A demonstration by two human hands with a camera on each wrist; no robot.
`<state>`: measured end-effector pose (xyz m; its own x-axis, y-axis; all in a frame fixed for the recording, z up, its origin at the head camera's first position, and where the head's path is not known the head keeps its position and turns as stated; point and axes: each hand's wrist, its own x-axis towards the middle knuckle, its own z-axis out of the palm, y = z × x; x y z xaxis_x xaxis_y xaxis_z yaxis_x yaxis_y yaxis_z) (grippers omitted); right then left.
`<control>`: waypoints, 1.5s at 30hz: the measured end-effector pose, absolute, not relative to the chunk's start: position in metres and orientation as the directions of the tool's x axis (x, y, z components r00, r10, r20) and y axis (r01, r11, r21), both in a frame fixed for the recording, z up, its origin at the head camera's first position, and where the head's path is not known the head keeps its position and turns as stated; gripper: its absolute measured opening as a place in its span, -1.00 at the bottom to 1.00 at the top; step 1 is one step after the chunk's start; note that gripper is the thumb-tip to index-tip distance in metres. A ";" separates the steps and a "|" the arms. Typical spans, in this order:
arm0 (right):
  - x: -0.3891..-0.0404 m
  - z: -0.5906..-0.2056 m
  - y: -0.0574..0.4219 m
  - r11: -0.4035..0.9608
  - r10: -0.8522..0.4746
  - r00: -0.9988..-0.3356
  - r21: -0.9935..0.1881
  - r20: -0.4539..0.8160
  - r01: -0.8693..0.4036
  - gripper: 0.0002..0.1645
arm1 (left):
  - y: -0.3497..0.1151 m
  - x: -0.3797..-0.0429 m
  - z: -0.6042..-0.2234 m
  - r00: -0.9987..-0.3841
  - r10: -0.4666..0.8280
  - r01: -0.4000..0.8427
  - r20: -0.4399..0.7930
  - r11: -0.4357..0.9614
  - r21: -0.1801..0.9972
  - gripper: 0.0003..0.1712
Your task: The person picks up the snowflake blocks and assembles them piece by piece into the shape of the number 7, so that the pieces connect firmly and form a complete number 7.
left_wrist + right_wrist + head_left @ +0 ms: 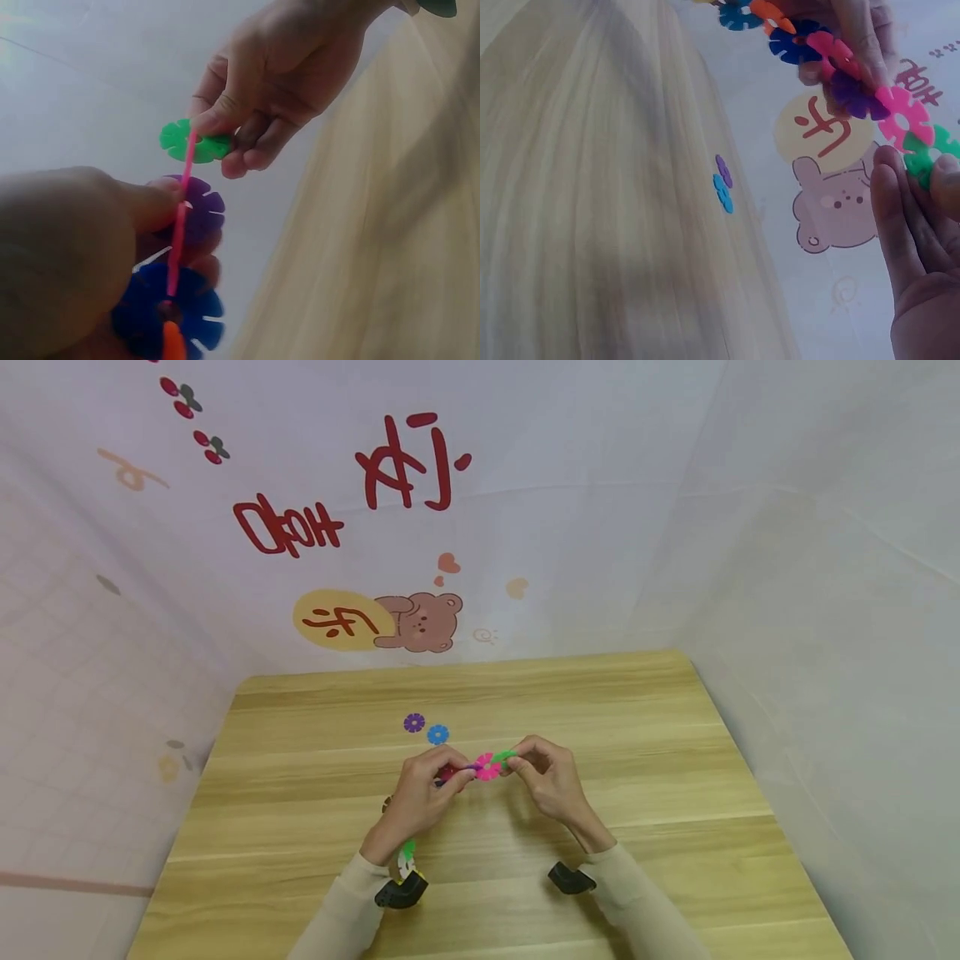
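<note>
A chain of slotted plastic snowflake discs stretches between my two hands above the table. My left hand [416, 795] pinches the chain at a purple disc [208, 214], close to a dark blue disc [199, 304] and an orange disc [174, 343]. With thumb and fingers, my right hand [557, 783] pinches a green disc [175, 141] at the chain's end. Between the hands, a pink disc [889, 129] joins the green disc to the purple one. More discs, among them a green one [409, 847] and a white one [405, 865], show beside my left wrist, partly hidden.
Two loose discs, a purple one [419, 719] and a light blue one [444, 731], lie on the wooden table [600, 718] beyond my left hand. Behind the table hangs a white cloth [570, 527] with a printed bear; more cloth stands at both sides.
</note>
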<state>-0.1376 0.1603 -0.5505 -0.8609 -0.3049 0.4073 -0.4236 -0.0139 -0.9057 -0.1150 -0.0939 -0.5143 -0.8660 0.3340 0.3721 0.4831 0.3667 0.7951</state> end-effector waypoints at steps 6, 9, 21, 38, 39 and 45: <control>-0.138 -0.552 0.152 0.012 -0.312 -0.872 -0.916 0.377 -0.400 -0.94 | -0.101 -0.115 -0.512 -0.902 0.329 0.413 0.281 0.461 0.786 -0.88; -0.137 -0.553 0.147 0.022 -0.311 -0.875 -0.918 0.371 -0.397 -0.92 | -0.103 -0.115 -0.513 -0.902 0.325 0.410 0.284 0.444 0.797 -0.83; -0.133 -0.555 0.123 -0.043 -0.367 -0.838 -0.907 0.403 -0.418 -0.91 | -0.108 -0.115 -0.517 -0.863 0.336 0.492 0.377 0.387 0.780 -0.95; -0.174 -0.569 0.113 0.394 -0.403 -0.889 -0.836 0.215 -0.381 -0.70 | -0.149 -0.101 -0.525 -0.919 0.179 0.395 0.353 0.467 0.791 -0.94; -0.178 -0.571 0.111 0.416 -0.413 -0.887 -0.823 0.207 -0.386 -0.68 | -0.152 -0.100 -0.525 -0.921 0.171 0.388 0.349 0.469 0.793 -0.94; -0.203 -0.578 0.091 0.494 -0.462 -0.869 -0.763 0.175 -0.416 -0.64 | -0.162 -0.098 -0.525 -0.921 0.143 0.385 0.363 0.475 0.791 -0.93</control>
